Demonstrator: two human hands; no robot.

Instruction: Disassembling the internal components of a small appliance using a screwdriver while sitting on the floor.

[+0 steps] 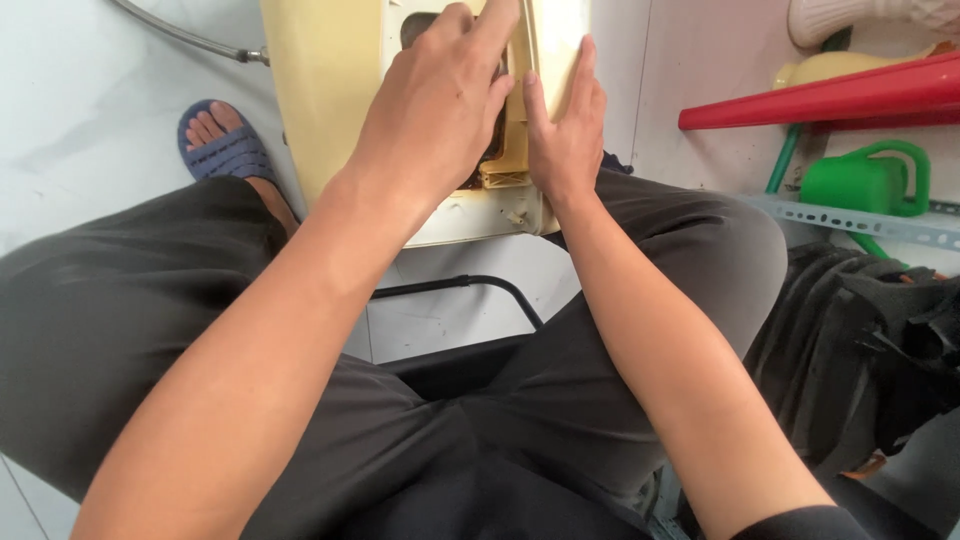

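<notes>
A cream-yellow plastic appliance casing (330, 90) leans between my knees, its white lower edge near my lap. My left hand (440, 100) lies over an opening in its face, index finger stretched up along a yellowish inner part (503, 165). My right hand (567, 125) presses flat against the casing's right side, fingers straight and together. What sits inside the opening is mostly hidden under my left hand.
My foot in a blue sandal (225, 150) rests on the white floor at left. A braided hose (180, 35) runs to the casing's top left. At right stand a red plastic piece (830, 95), a green watering can (865, 180), a perforated metal bar (860, 218) and dark cloth (860, 340).
</notes>
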